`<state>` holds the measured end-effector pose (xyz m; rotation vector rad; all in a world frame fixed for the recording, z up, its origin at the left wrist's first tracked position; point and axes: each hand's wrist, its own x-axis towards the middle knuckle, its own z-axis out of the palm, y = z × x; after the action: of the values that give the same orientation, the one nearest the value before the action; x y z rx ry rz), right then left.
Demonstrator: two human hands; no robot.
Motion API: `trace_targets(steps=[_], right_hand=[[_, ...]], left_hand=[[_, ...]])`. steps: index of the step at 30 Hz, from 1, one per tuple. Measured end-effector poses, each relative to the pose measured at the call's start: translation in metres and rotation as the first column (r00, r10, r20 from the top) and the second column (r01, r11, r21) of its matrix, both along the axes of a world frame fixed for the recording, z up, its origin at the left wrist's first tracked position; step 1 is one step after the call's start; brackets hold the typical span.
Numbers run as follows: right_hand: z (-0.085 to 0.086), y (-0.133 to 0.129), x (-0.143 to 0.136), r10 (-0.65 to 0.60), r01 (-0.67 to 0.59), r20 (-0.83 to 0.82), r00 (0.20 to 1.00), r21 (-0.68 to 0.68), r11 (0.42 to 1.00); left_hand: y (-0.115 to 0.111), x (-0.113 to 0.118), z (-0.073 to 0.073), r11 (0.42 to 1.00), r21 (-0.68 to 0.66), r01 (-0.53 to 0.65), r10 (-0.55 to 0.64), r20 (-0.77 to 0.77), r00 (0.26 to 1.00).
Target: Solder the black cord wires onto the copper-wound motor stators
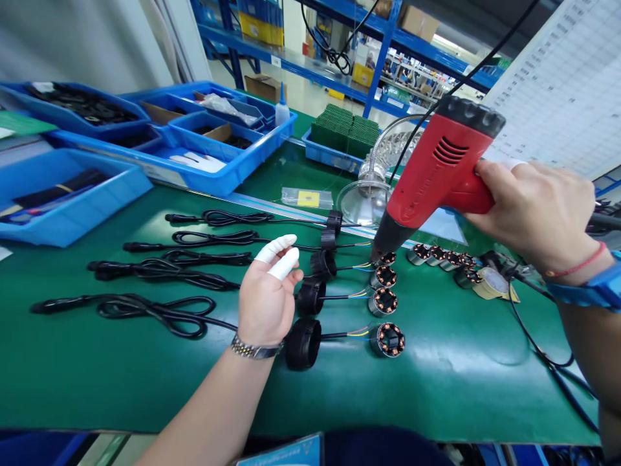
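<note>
My right hand [538,210] is wrapped round the handle of a red heat gun [431,168], whose dark nozzle points down at a copper-wound stator [387,259]. My left hand [272,291], with white covers on two fingers, is held palm up with its fingers curled over the cables; whether they pinch anything is hard to see. Beside it sit several black round caps [303,344] in a column. Coloured wires [359,334] run from the caps towards several stators [391,340]. Coiled black cables [155,310] lie to the left.
Blue bins [72,213] of parts stand at the left and back left. Green boards [344,129] fill a blue tray behind. A lamp [363,200] is near the nozzle. More stators [436,255], a tape roll [492,281] and black cords [548,359] lie at the right.
</note>
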<state>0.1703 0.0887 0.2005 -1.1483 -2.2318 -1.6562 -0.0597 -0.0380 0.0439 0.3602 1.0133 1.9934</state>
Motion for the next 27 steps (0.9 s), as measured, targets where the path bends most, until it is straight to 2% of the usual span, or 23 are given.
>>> trace_targets(steps=[11, 27], right_hand=[[-0.001, 0.0, 0.008, -0.051, 0.051, 0.014, 0.999, -0.011, 0.999], [0.003, -0.011, 0.011, -0.054, 0.054, -0.008, 0.999, -0.036, 0.998]], left_hand=[[0.0, 0.0, -0.001, 1.0, -0.01, 0.02, -0.02, 0.003, 1.0], [-0.003, -0.002, 0.0, 1.0, 0.009, 0.026, -0.026, -0.003, 1.0]])
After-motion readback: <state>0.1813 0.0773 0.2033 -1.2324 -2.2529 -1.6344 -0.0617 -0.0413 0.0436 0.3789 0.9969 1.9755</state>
